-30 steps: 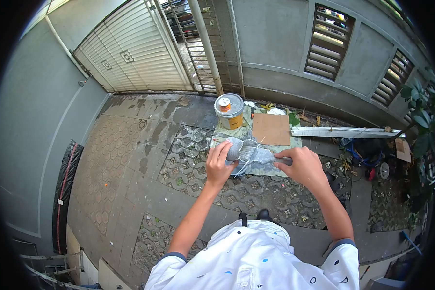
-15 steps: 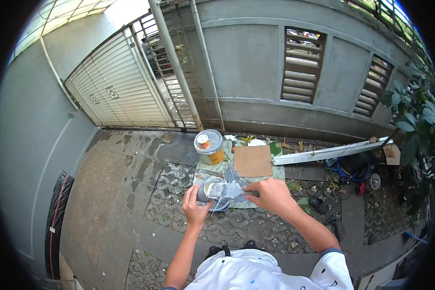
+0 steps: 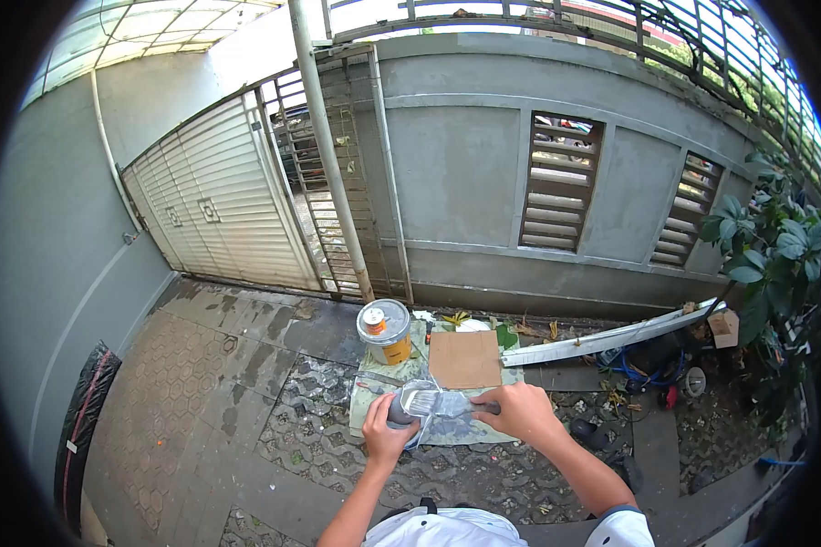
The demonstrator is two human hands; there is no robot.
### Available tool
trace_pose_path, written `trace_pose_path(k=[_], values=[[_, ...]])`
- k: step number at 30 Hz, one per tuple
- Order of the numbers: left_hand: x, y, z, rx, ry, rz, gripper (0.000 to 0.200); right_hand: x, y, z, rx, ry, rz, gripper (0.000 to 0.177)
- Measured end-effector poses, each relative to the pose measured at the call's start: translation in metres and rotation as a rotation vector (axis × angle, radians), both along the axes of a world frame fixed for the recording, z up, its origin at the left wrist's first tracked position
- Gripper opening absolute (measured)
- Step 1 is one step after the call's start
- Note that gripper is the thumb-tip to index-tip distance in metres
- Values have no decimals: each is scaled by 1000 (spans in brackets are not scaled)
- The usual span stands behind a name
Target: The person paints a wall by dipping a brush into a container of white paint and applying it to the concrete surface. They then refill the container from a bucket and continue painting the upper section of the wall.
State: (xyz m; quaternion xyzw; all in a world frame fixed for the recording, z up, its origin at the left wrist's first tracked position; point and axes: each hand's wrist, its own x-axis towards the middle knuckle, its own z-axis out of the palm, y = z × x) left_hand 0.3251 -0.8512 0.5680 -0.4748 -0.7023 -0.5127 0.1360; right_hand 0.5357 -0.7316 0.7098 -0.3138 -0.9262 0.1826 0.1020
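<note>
My left hand (image 3: 389, 430) is closed around a small grey cup (image 3: 400, 412), tilted so that its mouth faces right. My right hand (image 3: 513, 406) grips the dark handle of a paint brush (image 3: 452, 403), whose pale, paint-coated bristles are at the cup's mouth. Below and behind them a stained green cloth (image 3: 374, 376) covers part of the ground. On it stand a lidded paint bucket (image 3: 390, 343) with a yellow label and a small container (image 3: 374, 320) on its lid. A flat brown cardboard sheet (image 3: 465, 357) lies to the right of the bucket.
A long white beam (image 3: 602, 343) lies along the wall base at the right, near a blue hose (image 3: 643, 370) and a leafy plant (image 3: 757, 246). A pole (image 3: 331, 155) rises beside the white gate (image 3: 223, 191). A black wrapped roll (image 3: 84, 428) leans at the left.
The view has tilted up, so the scene sits lower in the frame. Both hands still hold the cup and brush, with the bristles still at the cup.
</note>
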Motion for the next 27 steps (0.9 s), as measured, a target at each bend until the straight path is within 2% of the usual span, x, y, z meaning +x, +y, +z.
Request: trace_pose_path(k=[2,11,15,17,23,27], values=[[-7,2,-2,11,-47,4,58,-1,-1,-1,22,56,-29,29],[-36,-12,4,38,-228,-28,59,-23,-34,-8,43,138,-115,29],[-42,-24,2,17,-217,-35,58,-26,-58,-13,50,192,-138,27],[-45,-31,-3,26,-240,-80,58,-26,-66,-13,52,171,-161,28],[-53,-32,-23,4,-108,-136,60,-29,-86,-15,7,49,-253,29],[-52,-32,-26,-7,-232,-197,61,-29,-104,-13,-6,48,-323,30]])
